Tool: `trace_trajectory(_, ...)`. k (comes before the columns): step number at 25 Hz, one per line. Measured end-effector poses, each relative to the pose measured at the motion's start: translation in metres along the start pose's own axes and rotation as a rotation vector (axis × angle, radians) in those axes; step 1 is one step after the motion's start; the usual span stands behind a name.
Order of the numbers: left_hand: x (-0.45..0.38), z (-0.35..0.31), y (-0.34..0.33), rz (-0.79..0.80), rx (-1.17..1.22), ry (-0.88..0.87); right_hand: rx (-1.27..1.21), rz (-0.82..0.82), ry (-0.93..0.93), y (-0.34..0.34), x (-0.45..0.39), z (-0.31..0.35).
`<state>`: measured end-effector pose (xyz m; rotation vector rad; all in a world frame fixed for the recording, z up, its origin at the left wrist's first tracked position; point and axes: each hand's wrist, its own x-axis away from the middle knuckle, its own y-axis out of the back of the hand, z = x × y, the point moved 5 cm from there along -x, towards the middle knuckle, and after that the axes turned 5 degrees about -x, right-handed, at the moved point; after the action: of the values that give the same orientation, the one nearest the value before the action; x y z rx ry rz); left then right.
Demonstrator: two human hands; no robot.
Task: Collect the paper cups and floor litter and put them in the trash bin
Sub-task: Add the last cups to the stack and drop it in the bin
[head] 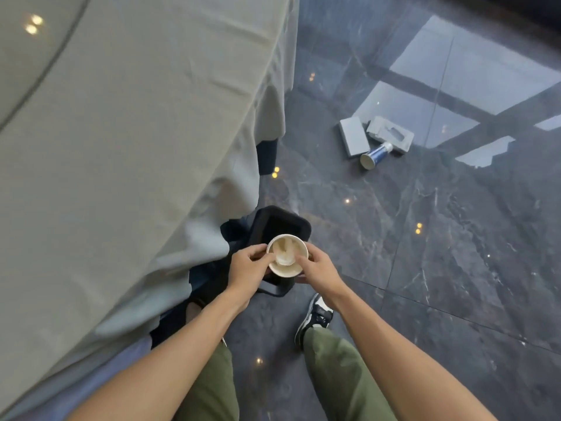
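Both my hands hold one white paper cup (287,253), seen from above with something pale inside it. My left hand (247,265) grips its left rim and my right hand (318,268) grips its right rim. The cup hangs directly over a black trash bin (280,221) standing on the floor beside the table. Farther away on the floor, a blue and white paper cup (375,156) lies on its side. It rests between a flat grey box (353,141) and a grey tissue box (390,133).
A round table with a long grey-green cloth (136,147) fills the left half and hangs down next to the bin. The floor is dark glossy marble tile (440,238). My shoe (315,317) and green trouser legs are below my hands.
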<state>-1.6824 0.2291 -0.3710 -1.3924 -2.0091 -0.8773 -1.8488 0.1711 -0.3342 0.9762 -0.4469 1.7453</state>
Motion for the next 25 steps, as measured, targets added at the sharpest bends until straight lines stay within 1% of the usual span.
trace_trajectory(3,-0.036,0.047,-0.004,-0.031,-0.105,0.06,0.104,-0.019,-0.031,-0.021,-0.042,-0.046)
trace_trajectory(6,-0.065,0.075,-0.011,-0.041,-0.239,0.057,0.198,-0.039,-0.078,-0.035,-0.074,-0.079)
trace_trajectory(9,-0.087,0.093,-0.022,-0.008,-0.329,0.092,0.254,-0.023,-0.156,-0.047,-0.096,-0.099)
trace_trajectory(13,-0.1,0.108,-0.032,0.049,-0.463,0.125,0.253,0.046,-0.28,-0.061,-0.111,-0.118)
trace_trajectory(18,-0.1,0.113,-0.034,0.116,-0.628,0.134,0.227,0.071,-0.318,-0.061,-0.1,-0.117)
trace_trajectory(20,-0.097,0.112,-0.034,0.12,-0.638,0.149,0.242,0.12,-0.323,-0.055,-0.092,-0.112)
trace_trajectory(21,-0.095,0.11,-0.034,0.125,-0.65,0.157,0.264,0.111,-0.335,-0.049,-0.091,-0.113)
trace_trajectory(25,-0.074,0.093,-0.031,0.124,-0.64,0.206,0.321,0.15,-0.258,-0.024,-0.062,-0.088)
